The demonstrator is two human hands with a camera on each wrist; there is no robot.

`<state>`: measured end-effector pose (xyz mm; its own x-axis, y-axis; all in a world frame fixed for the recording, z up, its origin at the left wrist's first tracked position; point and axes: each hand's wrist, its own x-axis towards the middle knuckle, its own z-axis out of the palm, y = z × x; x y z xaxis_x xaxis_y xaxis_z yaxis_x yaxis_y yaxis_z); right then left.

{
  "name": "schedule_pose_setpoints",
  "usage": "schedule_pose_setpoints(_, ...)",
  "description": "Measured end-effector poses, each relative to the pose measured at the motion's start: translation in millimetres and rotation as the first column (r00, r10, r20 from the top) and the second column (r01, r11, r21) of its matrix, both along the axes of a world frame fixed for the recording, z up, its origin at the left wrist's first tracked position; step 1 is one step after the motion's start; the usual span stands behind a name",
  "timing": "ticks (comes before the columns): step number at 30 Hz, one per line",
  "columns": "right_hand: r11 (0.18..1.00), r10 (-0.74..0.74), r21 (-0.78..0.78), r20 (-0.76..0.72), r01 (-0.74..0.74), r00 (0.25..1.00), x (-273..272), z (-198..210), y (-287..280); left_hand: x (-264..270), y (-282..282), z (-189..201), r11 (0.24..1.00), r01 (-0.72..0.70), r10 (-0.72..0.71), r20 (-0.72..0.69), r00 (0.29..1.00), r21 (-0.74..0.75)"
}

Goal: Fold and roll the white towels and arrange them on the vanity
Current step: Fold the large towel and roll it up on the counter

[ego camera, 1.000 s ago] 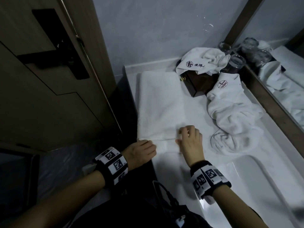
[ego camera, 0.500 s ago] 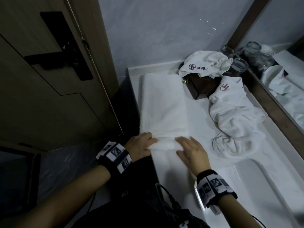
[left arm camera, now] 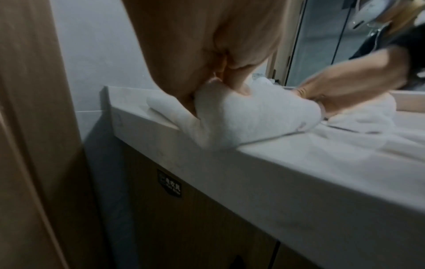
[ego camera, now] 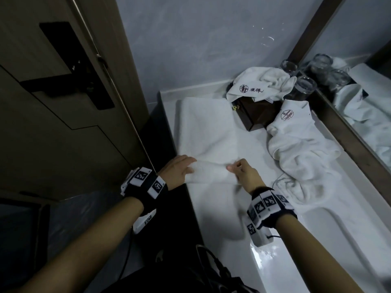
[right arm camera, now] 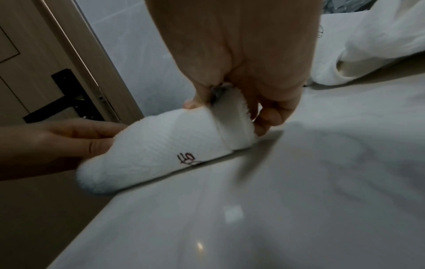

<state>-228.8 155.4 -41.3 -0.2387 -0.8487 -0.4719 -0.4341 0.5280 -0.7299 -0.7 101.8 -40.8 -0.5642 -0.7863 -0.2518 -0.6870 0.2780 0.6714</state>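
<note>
A long folded white towel (ego camera: 207, 127) lies flat on the white vanity (ego camera: 211, 218), running away from me. Its near end is wound into a short roll (ego camera: 211, 173) (left arm camera: 248, 116) (right arm camera: 161, 145). My left hand (ego camera: 179, 170) (left arm camera: 207, 54) holds the roll's left end, thumb under and fingers on top. My right hand (ego camera: 243, 172) (right arm camera: 253, 63) pinches the roll's right end, fingers curled round the towel edge. Red stitching shows on the roll in the right wrist view.
A crumpled logo towel (ego camera: 302, 149) lies to the right, and another (ego camera: 260, 85) is draped over a dark wooden box (ego camera: 258, 115). Glasses (ego camera: 305, 86) stand by the mirror (ego camera: 359, 81). The sink basin (ego camera: 317, 240) lies near right; a door (ego camera: 53, 81) stands left.
The towel's near edge has been turned over into a thicker roll that moved away from me. My right hand went from lying flat to pinching the roll's end.
</note>
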Motion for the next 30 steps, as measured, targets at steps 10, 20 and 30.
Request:
schedule_pose_setpoints(10, 0.977, -0.157, -0.175, -0.192, 0.124, 0.969, -5.1, -3.6, -17.1, -6.7, 29.1, 5.7, 0.755, 0.296, -0.202, 0.223, 0.954, -0.585)
schedule_pose_setpoints(20, 0.734, 0.078, -0.482, -0.639, -0.478, 0.765, 17.6, 0.9, 25.1, -24.0, 25.8, 8.4, 0.729, 0.346, -0.017, 0.489, 0.872, -0.59)
schedule_pose_setpoints(30, 0.864, 0.361, -0.135, -0.506, -0.485, 0.783, -9.2, 0.8, 12.7, -18.7, 16.5, 14.2, 0.939, 0.279, -0.186, 0.387, 0.903, -0.202)
